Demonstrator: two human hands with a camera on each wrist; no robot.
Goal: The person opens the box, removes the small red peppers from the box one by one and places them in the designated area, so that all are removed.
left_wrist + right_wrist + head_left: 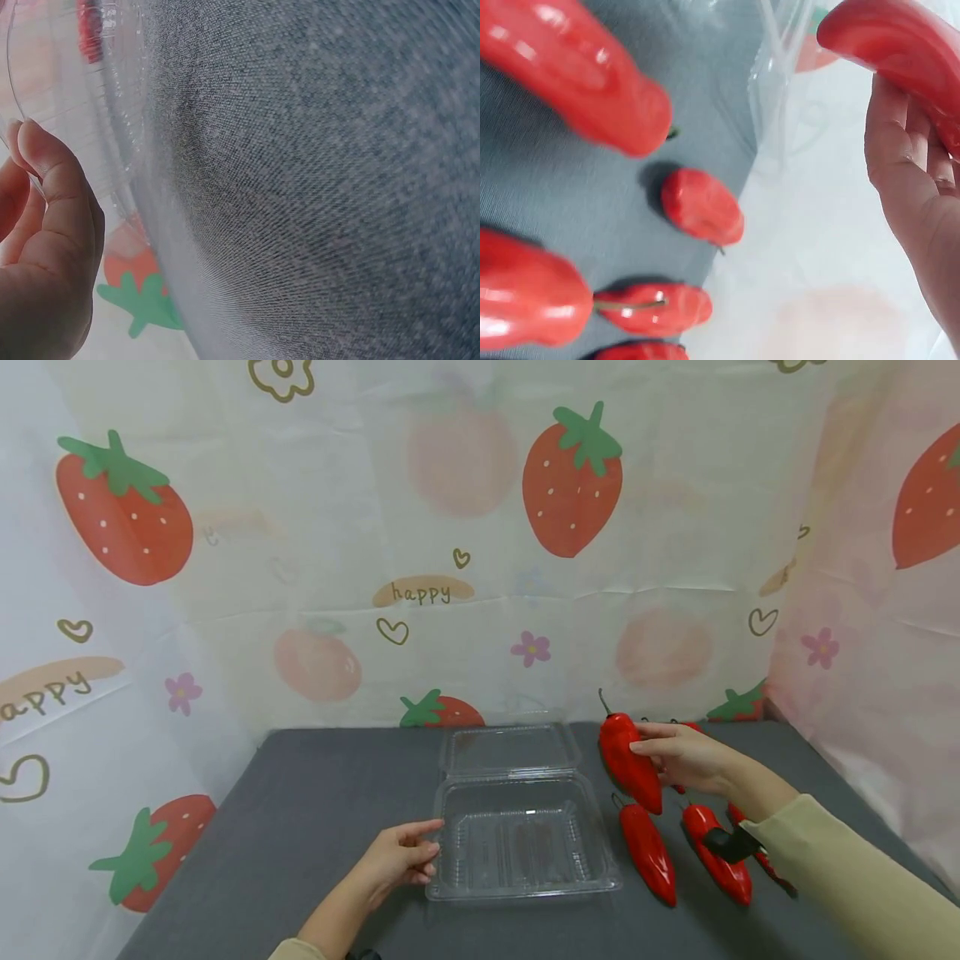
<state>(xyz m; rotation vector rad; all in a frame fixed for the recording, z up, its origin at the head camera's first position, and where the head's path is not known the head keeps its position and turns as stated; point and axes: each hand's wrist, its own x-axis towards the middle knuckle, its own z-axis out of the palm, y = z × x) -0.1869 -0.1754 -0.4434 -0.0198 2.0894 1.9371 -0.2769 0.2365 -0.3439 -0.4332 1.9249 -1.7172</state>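
Observation:
My left hand (397, 860) pinches the left rim of a clear plastic clamshell box (525, 891), thumb and fingertips on its edge in the left wrist view (64, 232). The box lies open with its lid (510, 750) folded back, and no contents show in it. Right of the box, my right hand (686, 758) holds a large red pepper (628, 760) above the table, stem up and tilted. In the right wrist view the fingers curl round this pepper (907, 45). Below it on the cloth lies another red pepper (648, 854).
Several more red peppers lie on the right of the grey table (337, 785), one under my right wrist (716, 852) and a thin one (761, 852) beside it. Smaller ones (703, 206) sit farther back. A strawberry-print curtain (480, 527) closes off the back and sides.

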